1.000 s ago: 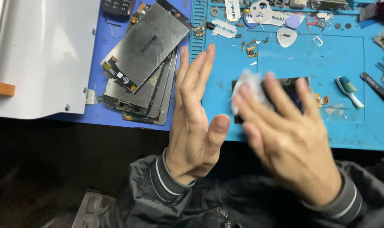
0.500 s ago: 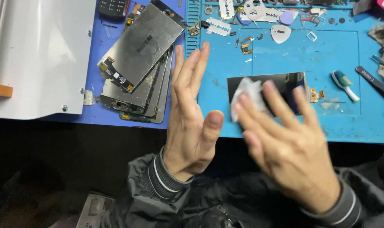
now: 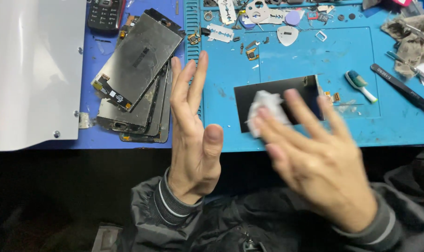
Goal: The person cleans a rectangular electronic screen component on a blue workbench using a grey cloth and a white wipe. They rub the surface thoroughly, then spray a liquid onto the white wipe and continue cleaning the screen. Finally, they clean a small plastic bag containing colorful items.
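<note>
Blue work mat covered the bench, a grey metal panel sat left, everything below was dark.

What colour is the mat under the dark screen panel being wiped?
Bright blue mat, seen in the head view; the panel on it is black.

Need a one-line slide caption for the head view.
Right hand presses white wipe on dark phone screen; left hand raised open.

Blue mat under black screen
</note>
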